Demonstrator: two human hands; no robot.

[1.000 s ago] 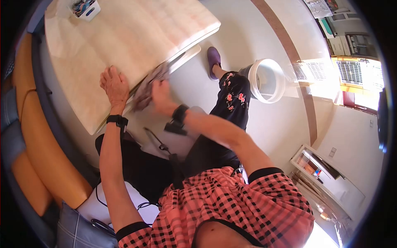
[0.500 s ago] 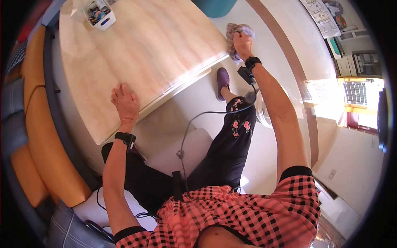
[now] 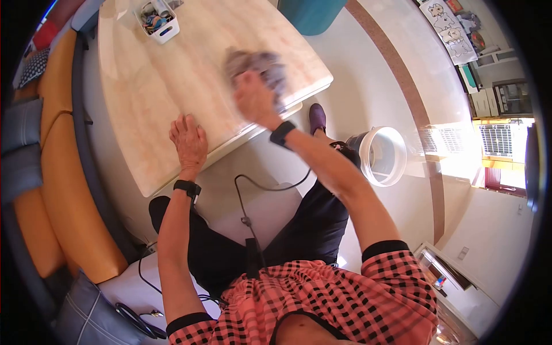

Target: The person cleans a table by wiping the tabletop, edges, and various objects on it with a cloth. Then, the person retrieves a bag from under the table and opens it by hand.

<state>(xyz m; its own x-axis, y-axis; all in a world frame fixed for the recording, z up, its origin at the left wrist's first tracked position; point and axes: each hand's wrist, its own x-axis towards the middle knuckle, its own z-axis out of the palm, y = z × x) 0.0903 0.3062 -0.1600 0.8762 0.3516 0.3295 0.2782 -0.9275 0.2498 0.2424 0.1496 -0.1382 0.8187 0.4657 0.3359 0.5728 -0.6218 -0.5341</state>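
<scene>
A pale, marbled table point(image 3: 172, 75) fills the upper left of the view. My left hand point(image 3: 189, 142) lies on its near part, fingers spread, with nothing in it. My right hand point(image 3: 255, 99), blurred by motion, is closed on a greyish-brown cloth point(image 3: 267, 66) over the table's right part. The cloth is bunched around my fingers and also blurred. A dark strap is on each wrist.
A white basket point(image 3: 165, 33) of small items stands at the table's far side. On the floor are a white-rimmed bucket point(image 3: 384, 156) at the right and a teal container point(image 3: 310, 12) beyond the table. An orange sofa point(image 3: 72, 195) runs along the left; a cable hangs before my lap.
My right hand has moved with the cloth from below the table's edge, out past its right corner, then back left over the tabletop. My left hand stays on the table.
</scene>
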